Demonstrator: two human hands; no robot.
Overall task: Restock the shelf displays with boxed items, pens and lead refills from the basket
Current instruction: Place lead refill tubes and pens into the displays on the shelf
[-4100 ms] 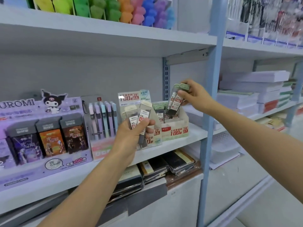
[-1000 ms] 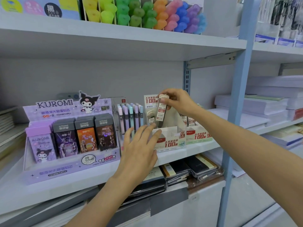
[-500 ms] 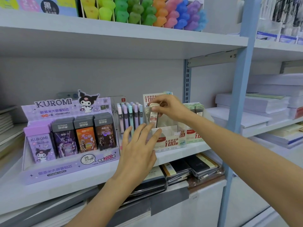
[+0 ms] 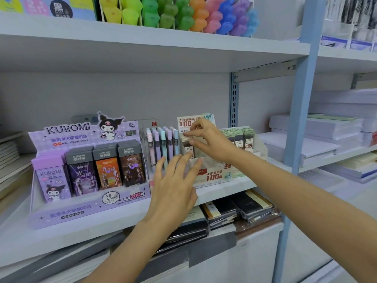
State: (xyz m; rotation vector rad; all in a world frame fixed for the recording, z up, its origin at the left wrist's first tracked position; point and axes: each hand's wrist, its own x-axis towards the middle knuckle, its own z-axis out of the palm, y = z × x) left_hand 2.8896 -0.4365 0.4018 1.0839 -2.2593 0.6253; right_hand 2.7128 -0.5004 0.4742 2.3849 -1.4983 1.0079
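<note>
The lead refill case (image 4: 188,137) has come down from above the white display box (image 4: 214,176) and now stands in its back row; the right hand (image 4: 212,141) arches over it, thumb and forefinger either side of the cream cap, though whether they pinch it I cannot tell; the left hand (image 4: 175,184) hovers spread-fingered at the box front, beside the pastel pens (image 4: 161,144); the box sits on the shelf (image 4: 224,190), right of the Kuromi display (image 4: 85,209).

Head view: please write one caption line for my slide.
Right hand pinches a cream lead refill case in the white display box, while the open left hand hovers before it.
</note>
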